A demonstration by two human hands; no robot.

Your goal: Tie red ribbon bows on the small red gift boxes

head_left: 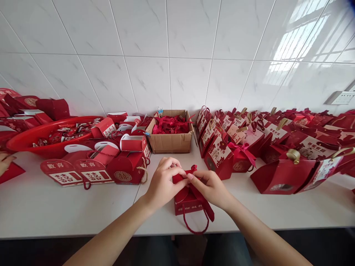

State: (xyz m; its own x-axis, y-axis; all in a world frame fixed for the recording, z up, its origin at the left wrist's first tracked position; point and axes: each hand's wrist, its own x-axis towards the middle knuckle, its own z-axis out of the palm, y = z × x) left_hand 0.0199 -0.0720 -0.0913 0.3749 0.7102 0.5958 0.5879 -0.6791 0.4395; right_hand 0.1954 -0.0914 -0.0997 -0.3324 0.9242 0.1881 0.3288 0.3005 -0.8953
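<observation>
A small red gift box [188, 206] sits near the table's front edge, its twisted cord handle [196, 232] hanging over that edge. My left hand [168, 179] and my right hand [212, 186] meet over the top of the box. Their fingertips pinch a red ribbon [203, 202], one end of which trails down the box's right side. A bit of ribbon sticks up behind the fingers. The part between my fingertips is mostly hidden.
An open cardboard box [172, 143] of red ribbons stands by the tiled wall. On the left are red boxes [123, 166] and a red basket [30, 144] of wrapped pieces. Rows of red gift boxes [222, 159] fill the right. Another person's hand [4, 162] shows at far left.
</observation>
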